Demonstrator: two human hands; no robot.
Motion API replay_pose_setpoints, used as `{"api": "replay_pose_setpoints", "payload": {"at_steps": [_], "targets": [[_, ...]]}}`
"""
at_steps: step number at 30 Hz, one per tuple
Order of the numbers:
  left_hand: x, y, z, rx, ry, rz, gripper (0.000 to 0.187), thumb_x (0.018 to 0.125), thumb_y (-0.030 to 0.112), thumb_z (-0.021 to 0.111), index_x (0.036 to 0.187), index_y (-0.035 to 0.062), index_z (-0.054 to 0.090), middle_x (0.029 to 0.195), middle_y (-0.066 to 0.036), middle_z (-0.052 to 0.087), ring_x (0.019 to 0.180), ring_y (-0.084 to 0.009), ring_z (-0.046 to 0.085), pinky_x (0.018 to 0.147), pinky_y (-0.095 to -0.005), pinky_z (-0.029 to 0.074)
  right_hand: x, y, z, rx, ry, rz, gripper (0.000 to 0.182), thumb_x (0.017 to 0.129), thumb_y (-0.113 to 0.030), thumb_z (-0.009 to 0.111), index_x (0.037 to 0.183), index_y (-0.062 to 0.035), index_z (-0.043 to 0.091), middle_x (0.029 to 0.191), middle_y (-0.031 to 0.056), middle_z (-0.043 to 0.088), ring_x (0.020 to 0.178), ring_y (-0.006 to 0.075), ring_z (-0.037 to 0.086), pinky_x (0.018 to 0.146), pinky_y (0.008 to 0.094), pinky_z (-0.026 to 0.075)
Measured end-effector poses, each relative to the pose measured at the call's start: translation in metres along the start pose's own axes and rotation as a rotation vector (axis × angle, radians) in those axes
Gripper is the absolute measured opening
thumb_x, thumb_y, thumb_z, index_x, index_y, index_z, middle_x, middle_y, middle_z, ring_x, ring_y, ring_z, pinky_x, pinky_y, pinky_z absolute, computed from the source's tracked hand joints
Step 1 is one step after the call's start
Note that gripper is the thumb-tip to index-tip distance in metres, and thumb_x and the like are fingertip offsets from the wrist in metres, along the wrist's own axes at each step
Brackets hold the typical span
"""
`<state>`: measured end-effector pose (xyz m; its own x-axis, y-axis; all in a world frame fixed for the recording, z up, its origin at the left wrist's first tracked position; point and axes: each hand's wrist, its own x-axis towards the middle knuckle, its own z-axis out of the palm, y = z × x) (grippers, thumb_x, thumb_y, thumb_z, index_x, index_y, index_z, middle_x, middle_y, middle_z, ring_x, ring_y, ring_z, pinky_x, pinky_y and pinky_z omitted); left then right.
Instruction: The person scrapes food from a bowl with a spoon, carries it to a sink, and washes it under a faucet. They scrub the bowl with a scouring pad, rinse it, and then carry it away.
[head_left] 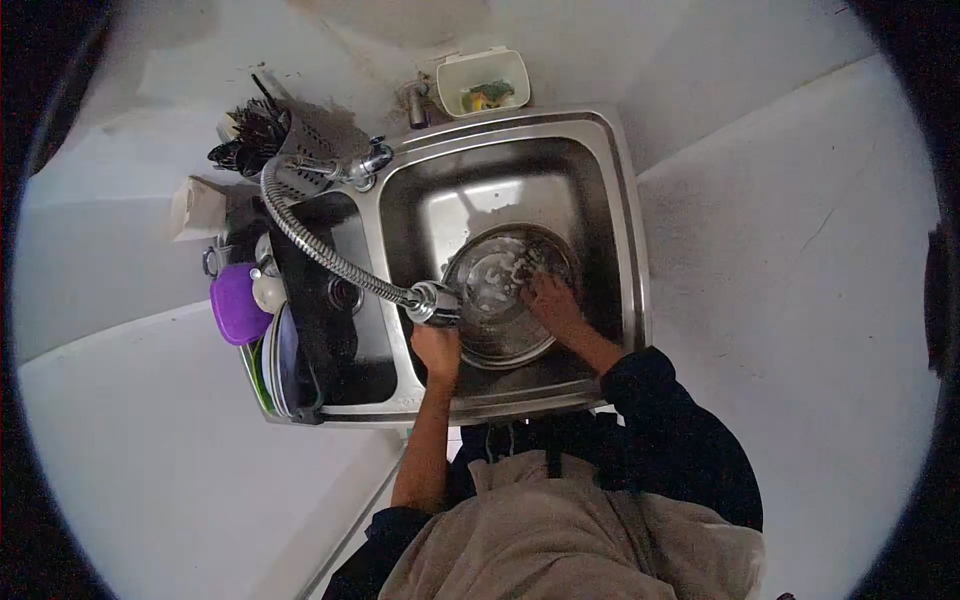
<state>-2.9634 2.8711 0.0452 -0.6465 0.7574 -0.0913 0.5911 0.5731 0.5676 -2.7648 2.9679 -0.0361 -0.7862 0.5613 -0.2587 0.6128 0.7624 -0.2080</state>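
The steel sink (629, 230) is surrounding both hands, presumably catching splashes. The round metal pan (497, 337) is lying under our right hand (550, 303), whose hold we cannot tell; our left hand (436, 352), its grip hidden by the spray head (434, 303) above, is probably steadying the pan.

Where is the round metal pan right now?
In the head view, the pan is in the larger, right basin, just right of the spray head, the right hand in it and the left hand near its edge.
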Motion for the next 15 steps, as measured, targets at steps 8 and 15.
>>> {"api": "replay_pose_setpoints", "payload": {"at_steps": [8,15], "targets": [[0.013,-0.042,0.053,-0.376,-0.257,0.049,0.05,0.089,0.025,0.052,0.129,0.0003,0.036,0.131,-0.019,0.039,0.123,-0.0309,0.036,0.104,-0.0377,0.023,-0.015,-0.037,0.046,0.416,-0.059,-0.1,0.036,0.079,-0.011,0.048,0.114,-0.0034,0.051,0.114,0.0226,0.048,0.11,0.036,0.044,0.088,0.0497,0.039],[0.03,-0.074,0.091,-0.542,-0.142,0.154,0.032,0.088,0.019,0.05,0.112,-0.0014,0.042,0.109,-0.017,0.046,0.103,-0.0268,0.045,0.091,-0.0376,0.033,0.045,0.028,0.024,0.293,0.43,0.346,0.041,0.077,-0.005,0.047,0.118,-0.0007,0.045,0.118,0.026,0.043,0.106,0.042,0.044,0.089,0.0486,0.039]]}}
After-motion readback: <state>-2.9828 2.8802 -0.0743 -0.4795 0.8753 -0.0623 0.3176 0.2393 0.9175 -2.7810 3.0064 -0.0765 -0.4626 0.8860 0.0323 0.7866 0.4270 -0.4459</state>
